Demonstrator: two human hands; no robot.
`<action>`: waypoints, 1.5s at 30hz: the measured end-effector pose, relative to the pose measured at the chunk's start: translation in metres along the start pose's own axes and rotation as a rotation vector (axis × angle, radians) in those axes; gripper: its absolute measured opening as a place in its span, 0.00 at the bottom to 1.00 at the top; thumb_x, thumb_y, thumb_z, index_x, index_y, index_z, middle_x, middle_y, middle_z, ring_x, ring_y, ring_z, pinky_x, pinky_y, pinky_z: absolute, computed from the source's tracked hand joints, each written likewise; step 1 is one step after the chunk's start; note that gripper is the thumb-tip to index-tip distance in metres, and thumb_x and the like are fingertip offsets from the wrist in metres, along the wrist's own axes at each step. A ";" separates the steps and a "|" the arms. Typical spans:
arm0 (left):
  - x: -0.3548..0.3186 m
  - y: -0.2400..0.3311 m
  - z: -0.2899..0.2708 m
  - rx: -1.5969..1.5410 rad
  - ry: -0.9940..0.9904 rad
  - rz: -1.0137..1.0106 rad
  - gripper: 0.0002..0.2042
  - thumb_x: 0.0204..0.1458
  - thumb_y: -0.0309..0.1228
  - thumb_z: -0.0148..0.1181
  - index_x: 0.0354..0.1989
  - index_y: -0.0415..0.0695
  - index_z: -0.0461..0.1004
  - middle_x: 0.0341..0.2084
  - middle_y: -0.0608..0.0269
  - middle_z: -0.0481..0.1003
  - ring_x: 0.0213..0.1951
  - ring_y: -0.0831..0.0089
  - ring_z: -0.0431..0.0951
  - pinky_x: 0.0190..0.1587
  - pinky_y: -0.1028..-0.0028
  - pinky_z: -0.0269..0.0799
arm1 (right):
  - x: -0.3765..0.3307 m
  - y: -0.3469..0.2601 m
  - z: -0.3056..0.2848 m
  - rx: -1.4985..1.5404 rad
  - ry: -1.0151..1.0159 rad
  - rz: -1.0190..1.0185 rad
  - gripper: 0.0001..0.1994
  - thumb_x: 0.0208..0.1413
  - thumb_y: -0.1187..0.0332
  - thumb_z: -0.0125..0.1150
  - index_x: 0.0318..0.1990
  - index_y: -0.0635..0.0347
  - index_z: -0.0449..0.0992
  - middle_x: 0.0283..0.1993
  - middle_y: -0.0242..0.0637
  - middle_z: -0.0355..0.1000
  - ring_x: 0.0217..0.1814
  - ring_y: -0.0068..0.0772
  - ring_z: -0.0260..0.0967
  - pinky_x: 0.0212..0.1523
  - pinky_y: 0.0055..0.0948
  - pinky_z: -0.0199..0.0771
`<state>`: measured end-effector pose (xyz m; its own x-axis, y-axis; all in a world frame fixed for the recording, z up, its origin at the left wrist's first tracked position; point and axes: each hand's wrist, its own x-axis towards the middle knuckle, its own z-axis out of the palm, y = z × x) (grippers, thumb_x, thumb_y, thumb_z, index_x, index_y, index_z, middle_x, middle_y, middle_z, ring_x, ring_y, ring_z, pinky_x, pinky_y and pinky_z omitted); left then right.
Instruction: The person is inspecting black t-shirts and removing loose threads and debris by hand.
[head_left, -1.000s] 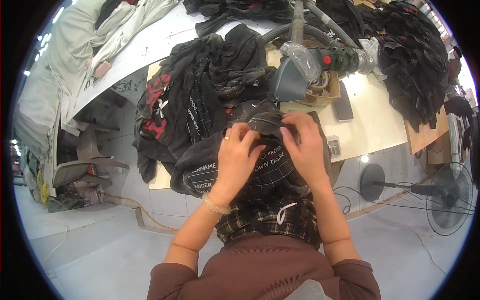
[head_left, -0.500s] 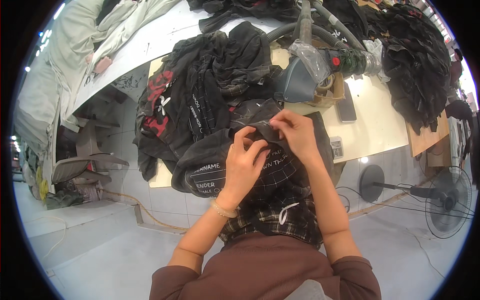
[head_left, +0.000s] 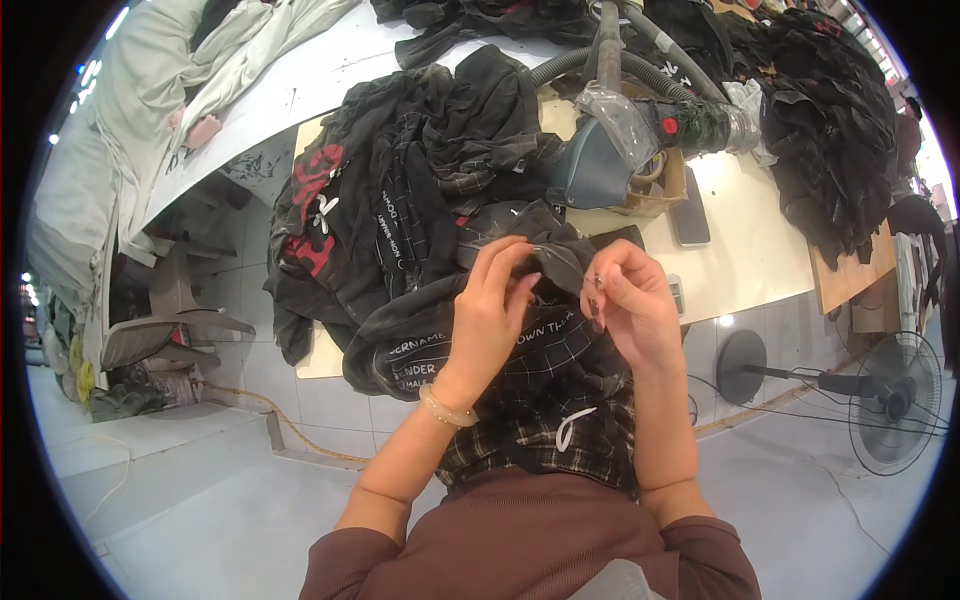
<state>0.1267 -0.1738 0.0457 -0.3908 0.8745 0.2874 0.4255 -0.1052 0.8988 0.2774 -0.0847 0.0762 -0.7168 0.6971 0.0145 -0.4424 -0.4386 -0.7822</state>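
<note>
A black garment (head_left: 480,350) with white print and grid lines lies across my lap and the table's near edge. My left hand (head_left: 492,300) is closed on a dark fold of it, thumb and fingers pinching the cloth. Just right of that fold, my right hand (head_left: 635,300) is raised with its fingers curled together. Something small, thin and dark shows at its fingertips, too small to name. Plaid cloth (head_left: 540,440) with a white drawstring lies below the garment, against my body.
Black clothes with red patches (head_left: 315,210) are heaped at the left. Beyond my hands stands a blue-grey machine (head_left: 600,165) with hoses, beside a dark phone-like slab (head_left: 690,215). More dark clothes (head_left: 830,130) hang at the right. A fan (head_left: 895,400) and a stool (head_left: 175,310) flank me.
My right hand has moved right and slightly down, away from the seam by my left hand, and turned palm inward. The left hand keeps its hold, with the dark fold lifted slightly.
</note>
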 end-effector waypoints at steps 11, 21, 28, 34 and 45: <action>-0.024 0.004 -0.138 -0.567 0.688 -0.207 0.12 0.64 0.35 0.47 0.35 0.40 0.72 0.36 0.59 0.75 0.32 0.77 0.73 0.36 0.78 0.69 | -0.013 0.001 0.009 -1.059 0.334 -0.179 0.15 0.50 0.65 0.68 0.33 0.63 0.67 0.31 0.32 0.61 0.29 0.26 0.56 0.30 0.27 0.62; -0.002 0.023 -0.054 0.272 0.074 0.157 0.11 0.50 0.24 0.62 0.43 0.40 0.75 0.43 0.60 0.73 0.47 0.67 0.73 0.49 0.70 0.69 | -0.021 0.052 0.003 -1.252 0.686 -0.174 0.14 0.48 0.71 0.63 0.36 0.62 0.63 0.30 0.38 0.65 0.29 0.35 0.67 0.33 0.34 0.69; 0.023 -0.006 0.005 0.144 -0.166 0.260 0.14 0.45 0.15 0.52 0.41 0.39 0.76 0.38 0.55 0.78 0.46 0.55 0.76 0.61 0.61 0.62 | -0.021 0.041 0.010 -0.909 0.614 -0.313 0.15 0.49 0.82 0.53 0.47 0.68 0.70 0.38 0.38 0.73 0.38 0.29 0.72 0.43 0.27 0.73; 0.038 0.002 -0.029 -0.304 -0.482 -0.218 0.06 0.56 0.23 0.55 0.38 0.33 0.75 0.26 0.69 0.76 0.34 0.86 0.71 0.40 0.81 0.67 | -0.018 0.016 -0.015 0.102 0.396 0.163 0.06 0.56 0.77 0.51 0.41 0.61 0.71 0.35 0.29 0.72 0.37 0.16 0.70 0.38 0.18 0.71; 0.045 0.000 -0.052 -0.551 -0.402 -0.353 0.08 0.59 0.30 0.57 0.34 0.37 0.74 0.25 0.76 0.72 0.29 0.89 0.67 0.38 0.84 0.64 | -0.013 -0.029 -0.016 -0.013 0.087 0.266 0.14 0.50 0.79 0.50 0.46 0.59 0.63 0.39 0.39 0.75 0.38 0.20 0.73 0.40 0.17 0.72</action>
<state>0.0666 -0.1586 0.0758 -0.0559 0.9939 -0.0953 -0.1787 0.0840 0.9803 0.3079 -0.0721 0.0891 -0.7578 0.6044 -0.2457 -0.2375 -0.6062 -0.7590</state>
